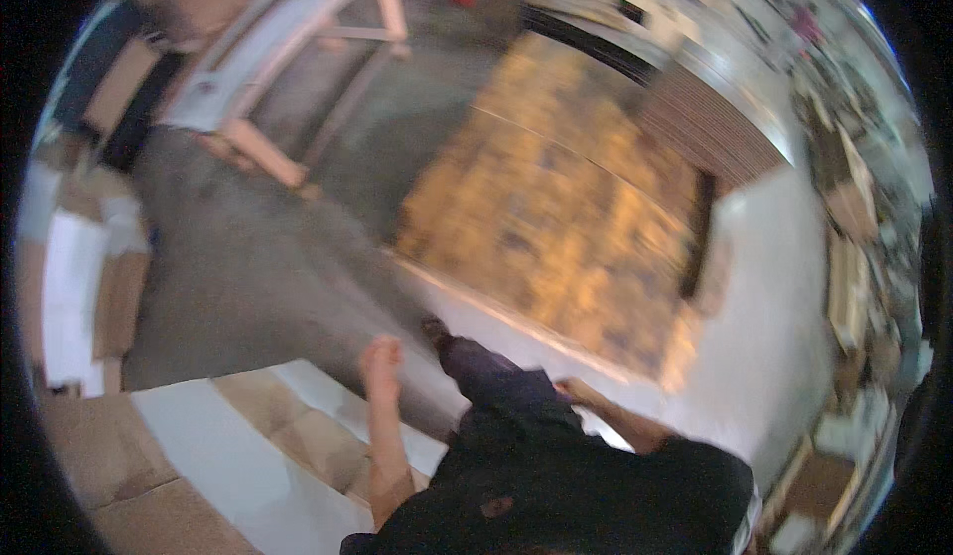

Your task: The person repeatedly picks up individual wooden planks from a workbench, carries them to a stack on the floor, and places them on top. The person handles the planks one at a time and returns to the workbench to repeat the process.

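Note:
My left hand point(383, 361) hangs out in front on the left with its fingers curled in, and nothing shows in it. Below that arm lie brown boards or boxes with a wide white band point(231, 451). My right hand point(572, 391) is beside my right thigh, partly hidden and blurred, so its grip is unclear. Ahead of it a large mottled yellow-brown board surface point(543, 212), with a seam across it, sits low near the floor. One dark shoe point(434, 327) shows on the grey floor point(253, 272).
A wooden-legged bench or frame point(272, 156) stands ahead on the left. A stack of brown sheets point(715, 119) rises beyond the mottled board's right side. White-and-brown packages point(74, 302) line the left edge. Timber pieces point(849, 294) and clutter lie along the right. Motion blurs much detail.

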A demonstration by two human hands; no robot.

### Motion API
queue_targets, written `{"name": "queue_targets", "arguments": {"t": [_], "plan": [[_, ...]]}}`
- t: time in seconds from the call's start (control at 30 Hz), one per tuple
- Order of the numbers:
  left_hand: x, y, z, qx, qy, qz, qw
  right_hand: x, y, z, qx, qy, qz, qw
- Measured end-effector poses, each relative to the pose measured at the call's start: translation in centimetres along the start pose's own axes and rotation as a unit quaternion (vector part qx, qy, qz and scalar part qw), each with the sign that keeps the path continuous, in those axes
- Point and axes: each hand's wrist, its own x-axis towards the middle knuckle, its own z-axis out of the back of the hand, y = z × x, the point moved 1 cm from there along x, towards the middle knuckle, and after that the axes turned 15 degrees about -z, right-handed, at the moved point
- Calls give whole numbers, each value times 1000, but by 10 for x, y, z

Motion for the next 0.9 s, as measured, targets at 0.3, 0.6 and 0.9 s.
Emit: {"name": "queue_targets", "arguments": {"t": [0.3, 0.6, 0.9], "plan": [[144, -102, 45, 40, -37, 51, 997, 134, 289, 23, 85, 10, -6, 996], [352, -224, 90, 100, -74, -84, 989, 235, 564, 41, -2, -51, 132, 990], [643, -371, 50, 232, 31, -263, 936, 273, 787, 54, 82, -52, 156, 983]]}}
